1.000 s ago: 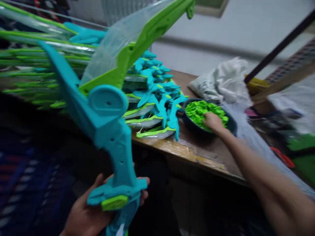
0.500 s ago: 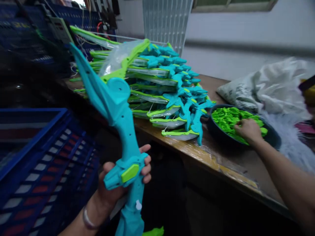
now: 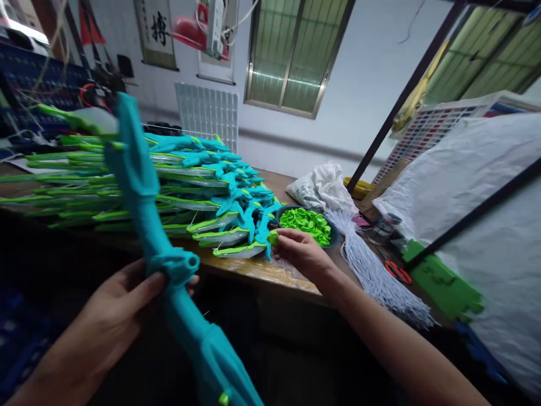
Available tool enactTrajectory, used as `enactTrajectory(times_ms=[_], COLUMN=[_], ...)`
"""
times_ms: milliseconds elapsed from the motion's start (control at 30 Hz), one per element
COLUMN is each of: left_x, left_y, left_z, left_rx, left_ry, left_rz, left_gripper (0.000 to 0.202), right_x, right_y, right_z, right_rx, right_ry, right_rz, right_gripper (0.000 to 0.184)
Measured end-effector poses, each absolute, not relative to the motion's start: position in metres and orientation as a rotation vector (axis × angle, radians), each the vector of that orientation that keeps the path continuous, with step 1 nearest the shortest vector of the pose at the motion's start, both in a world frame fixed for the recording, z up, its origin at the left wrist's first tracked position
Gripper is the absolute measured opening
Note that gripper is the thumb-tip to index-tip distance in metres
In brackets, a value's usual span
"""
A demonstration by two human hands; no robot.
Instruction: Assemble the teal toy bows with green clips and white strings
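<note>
My left hand [image 3: 122, 304] is wrapped around the grip of a turquoise toy bow [image 3: 147, 225], held upright and tilted in front of me. A round hole shows at the end of the stub on its grip. Between the thumb and fingers of my right hand [image 3: 302, 251] is a small lime-green plastic piece [image 3: 274, 237], apart from the bow. Just behind that hand stands a dark bowl [image 3: 336, 235] with many similar green pieces [image 3: 306, 221] in it. A stack of turquoise and green toy bows [image 3: 211, 186] covers the table to the left of the bowl.
On the wooden table [image 3: 291, 279], a bundle of white cords [image 3: 376, 276] lies right of the bowl. Beyond are a white sack [image 3: 325, 183], orange-handled scissors [image 3: 397, 272] and a green foam-like piece [image 3: 443, 282]. A dark slanting pole [image 3: 406, 93] stands behind.
My right hand has come out of the bowl holding a green piece. The bow in my left hand has turned, so its green inset no longer shows. The view has swung right and up.
</note>
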State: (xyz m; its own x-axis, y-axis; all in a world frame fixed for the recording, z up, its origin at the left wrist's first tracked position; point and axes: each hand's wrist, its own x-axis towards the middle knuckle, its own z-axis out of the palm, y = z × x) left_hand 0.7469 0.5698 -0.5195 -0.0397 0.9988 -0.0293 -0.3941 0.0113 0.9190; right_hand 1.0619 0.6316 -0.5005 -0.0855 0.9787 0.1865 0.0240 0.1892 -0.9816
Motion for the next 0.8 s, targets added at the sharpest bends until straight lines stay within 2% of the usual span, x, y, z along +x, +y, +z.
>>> enactTrajectory(times_ms=[133,233,367,500,567,667,800], left_x=[0.774,0.784,0.79,0.789,0.789,0.789,0.789], left_y=[0.564,0.564,0.556,0.552,0.552,0.553,0.552], left_z=[-0.508,-0.517,-0.526,-0.532,-0.536,-0.541,-0.543], left_rx=[0.981,1.07,1.2,1.214,1.205,1.211,1.3], left_ry=[1.006,0.977,0.966,0.873,0.856,0.851,0.851], left_rz=[1.45,1.424,1.372,1.218,1.189,1.187,1.188], left_gripper=[0.062,0.052,0.042,0.046,0.047,0.047,0.045], right_x=[1.04,1.026,1.01,1.0,0.997,0.991,0.984], right_y=[0.593,0.574,0.558,0.551,0.55,0.55,0.551], right_z=[-0.488,-0.486,-0.492,-0.503,-0.51,-0.519,-0.528], right_rx=[-0.794,-0.75,-0.734,-0.781,-0.826,-0.823,-0.836], right_ry=[-1.387,-1.426,-1.641,-1.801,-1.832,-1.831,-1.789], right_rz=[1.401,1.446,1.196,0.834,0.684,0.604,0.56], right_gripper=[0.041,0.026,0.012,0.019,0.017,0.007,0.006])
